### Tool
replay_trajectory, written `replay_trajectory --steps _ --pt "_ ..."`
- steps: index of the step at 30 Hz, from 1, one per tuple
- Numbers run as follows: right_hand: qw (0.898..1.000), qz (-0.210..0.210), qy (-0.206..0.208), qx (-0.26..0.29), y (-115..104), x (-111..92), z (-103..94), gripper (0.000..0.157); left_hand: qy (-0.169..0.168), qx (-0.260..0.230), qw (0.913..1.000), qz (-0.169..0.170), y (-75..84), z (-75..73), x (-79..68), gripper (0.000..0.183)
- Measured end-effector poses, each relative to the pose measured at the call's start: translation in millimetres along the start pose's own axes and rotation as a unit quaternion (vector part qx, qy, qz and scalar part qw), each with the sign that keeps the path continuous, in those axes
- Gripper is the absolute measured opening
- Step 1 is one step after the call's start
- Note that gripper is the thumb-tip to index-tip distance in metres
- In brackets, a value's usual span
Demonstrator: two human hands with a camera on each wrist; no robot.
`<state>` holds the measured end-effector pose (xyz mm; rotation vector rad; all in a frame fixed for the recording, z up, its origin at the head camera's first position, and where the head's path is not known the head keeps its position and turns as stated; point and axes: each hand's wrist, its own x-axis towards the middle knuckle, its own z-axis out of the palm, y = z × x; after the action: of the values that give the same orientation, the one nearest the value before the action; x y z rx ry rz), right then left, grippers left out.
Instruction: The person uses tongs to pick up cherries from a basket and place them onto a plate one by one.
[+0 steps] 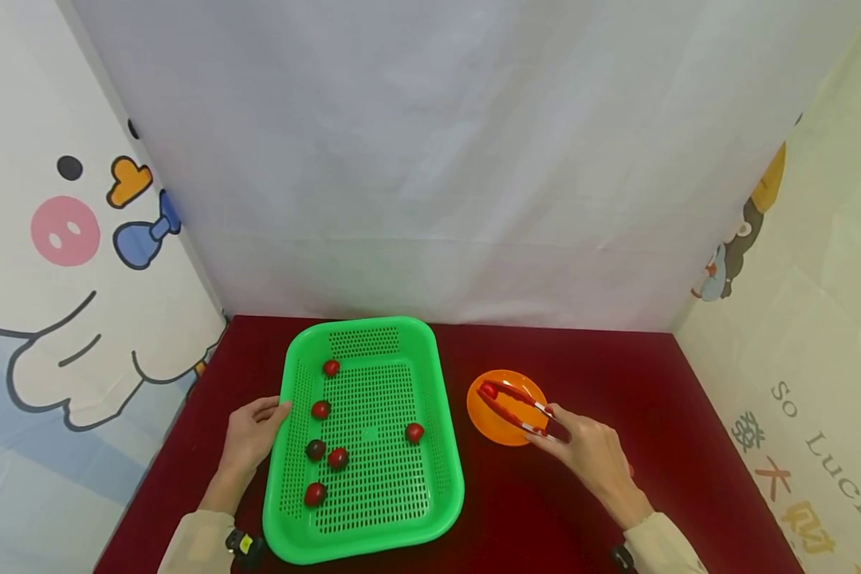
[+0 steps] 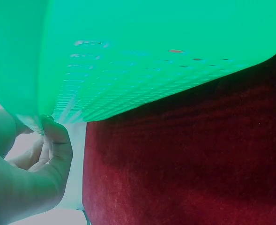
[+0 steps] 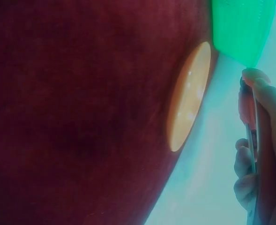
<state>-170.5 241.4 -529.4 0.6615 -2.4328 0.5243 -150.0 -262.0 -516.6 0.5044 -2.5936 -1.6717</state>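
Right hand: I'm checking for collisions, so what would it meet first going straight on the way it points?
Probably the right side of the green basket, met first by the tongs the right hand holds. The orange plate lies along that line too; height is unclear, so its rim might come first.

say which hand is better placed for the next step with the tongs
Probably the right hand: it holds the tongs, tips at a small red fruit over the orange plate. The left hand grips the green basket's rim, farther off.

I see a dark red fabric-covered tabletop [image 1: 617, 375] carrying a green, rectangular, perforated plastic basket [image 1: 383, 494] and (to its right) a round orange plate [image 1: 488, 424].
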Motion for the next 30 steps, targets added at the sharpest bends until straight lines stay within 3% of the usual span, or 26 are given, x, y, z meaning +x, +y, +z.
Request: replay_trajectory --steps 8,17,30 --pt "0.999 0.013 -0.023 -0.023 7 -13 0.9 0.057 0.006 0.0 1.0 0.007 -1.1 1.1 0.8 0.049" --pt "0.994 0.063 -0.079 -0.036 8 -21 -2.2 0.058 0.005 -0.001 1.0 0.005 -4.0 0.9 2.3 0.051" --pt "0.985 0.101 -0.134 -0.024 7 -25 -2.7 0.053 0.006 -0.006 1.0 0.0 -3.3 1.3 -0.4 0.051"
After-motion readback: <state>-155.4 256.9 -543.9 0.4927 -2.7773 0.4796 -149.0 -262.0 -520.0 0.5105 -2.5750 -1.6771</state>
